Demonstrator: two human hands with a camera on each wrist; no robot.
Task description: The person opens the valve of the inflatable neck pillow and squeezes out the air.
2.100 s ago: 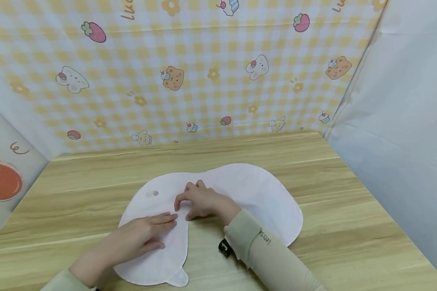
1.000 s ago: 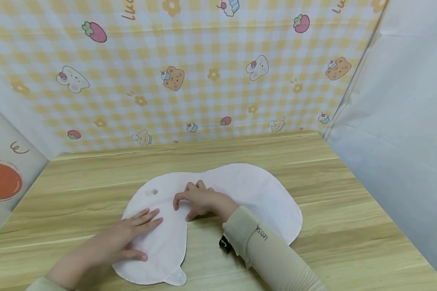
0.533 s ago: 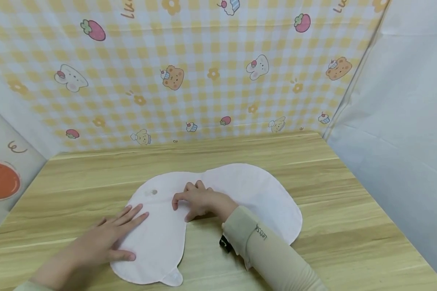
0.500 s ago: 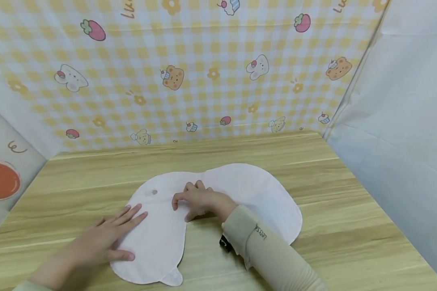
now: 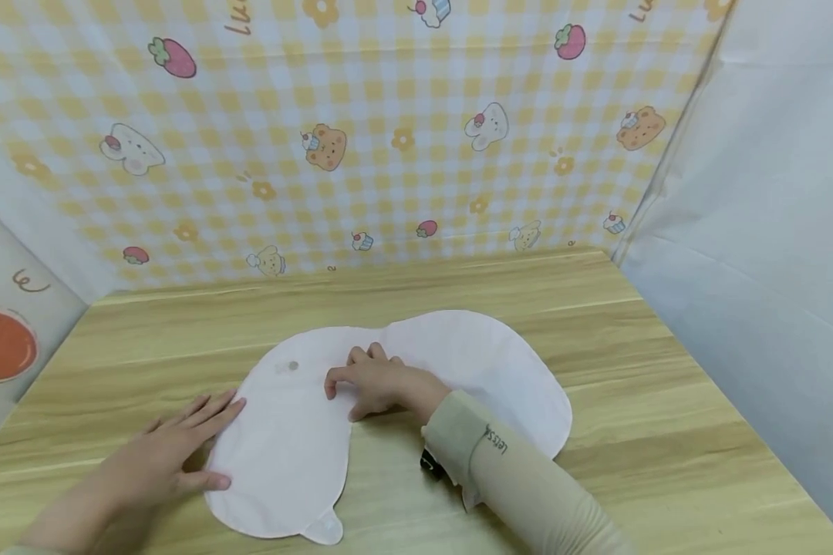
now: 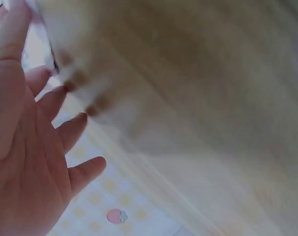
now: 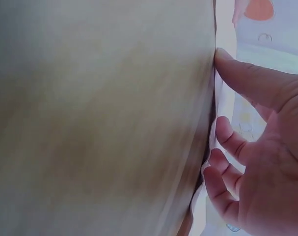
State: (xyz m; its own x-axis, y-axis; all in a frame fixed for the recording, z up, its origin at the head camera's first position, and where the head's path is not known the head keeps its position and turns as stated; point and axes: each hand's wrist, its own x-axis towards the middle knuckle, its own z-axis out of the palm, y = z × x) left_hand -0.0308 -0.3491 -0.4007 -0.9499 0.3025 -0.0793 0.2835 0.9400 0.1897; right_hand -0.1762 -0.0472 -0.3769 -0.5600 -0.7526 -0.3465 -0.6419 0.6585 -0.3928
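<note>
A pale pinkish-white flat, U-shaped sheet (image 5: pixel 278 455) lies on the table, its two rounded lobes joined by a narrower band at the back. At the near end of its left lobe sticks out a small translucent tab (image 5: pixel 325 528). My left hand (image 5: pixel 160 455) spreads its fingers at the lobe's outer left edge, fingertips and thumb right at the rim. On the band, the fingertips and thumb of my right hand (image 5: pixel 378 381) press down with bent fingers, thumb at the inner edge. In the right wrist view the right hand (image 7: pixel 266 157) touches the sheet's thin edge with its fingertips.
The wood-grain table (image 5: pixel 666 432) reaches back to a yellow checked cloth wall (image 5: pixel 403 100) with cartoon prints. A plain white sheet (image 5: pixel 777 231) hangs at the right. A small black object (image 5: pixel 430 464) shows beside the right sleeve.
My left hand has slid leftward from the middle of the left lobe to its outer edge, fingers spreading. The left lobe has shifted slightly left. My right hand stays nearly in place.
</note>
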